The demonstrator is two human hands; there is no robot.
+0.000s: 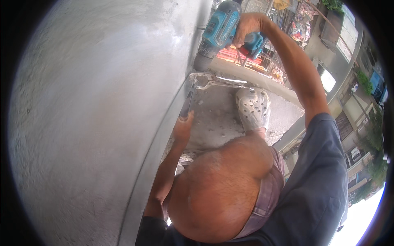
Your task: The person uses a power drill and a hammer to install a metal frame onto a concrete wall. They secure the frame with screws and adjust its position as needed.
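My right hand (248, 28) is wrapped round the grip of a teal and black cordless drill (221, 28). The drill's dark nose points down beside the wall's edge, just above a locking C-clamp (207, 80). Silvery and long-handled, the clamp lies across the ledge with its jaws at the wall's edge; neither hand is on it. My left hand (183, 127) is closed on a flat, tapered grey piece (188, 103), seemingly metal, whose far end reaches the clamp's jaws. Whether the drill bit touches anything is hidden.
A smooth grey plastered wall (94, 115) fills the left side. My bent knee and a pale perforated clog (253, 107) rest over the rough concrete ledge (215, 110). Beyond the ledge's edge is a drop, with buildings (349, 127) and stacked reddish material (238, 57) below.
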